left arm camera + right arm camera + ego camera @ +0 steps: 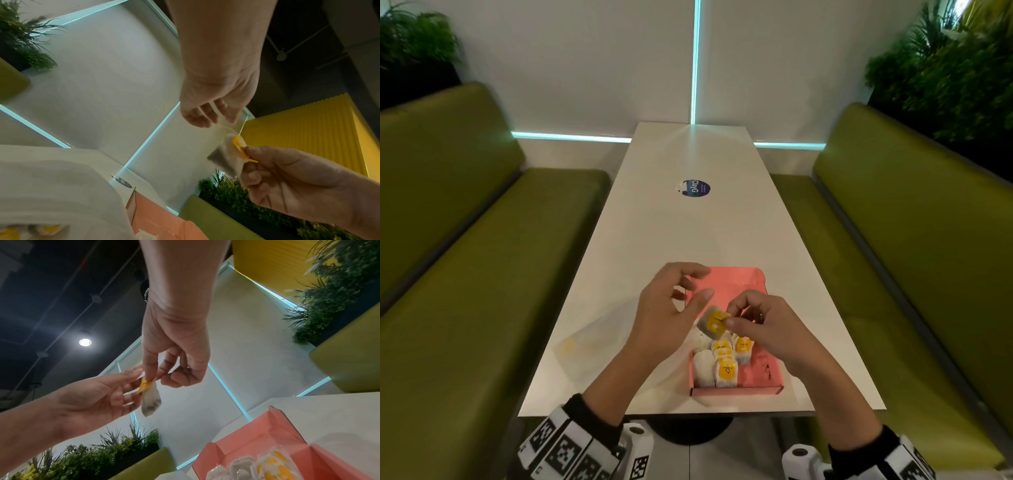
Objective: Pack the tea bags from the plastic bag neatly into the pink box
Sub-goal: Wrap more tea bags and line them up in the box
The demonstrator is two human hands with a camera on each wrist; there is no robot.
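The right hand (pixel 763 327) pinches a tea bag (pixel 714 322) by its yellow tag above the pink box's (pixel 767 371) middle. The left hand (pixel 671 308) hovers beside it, fingers spread, empty.

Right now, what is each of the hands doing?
Left hand: open, fingers spread, holding nothing.
Right hand: pinching a tea bag above the pink box.

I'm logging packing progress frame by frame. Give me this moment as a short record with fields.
right hand: pinches a tea bag by its yellow tag, above the pink box
left hand: open, fingers spread beside that tea bag
pink box: open on the white table, packed tea bags at its near end
plastic bag: on the table, left of the box
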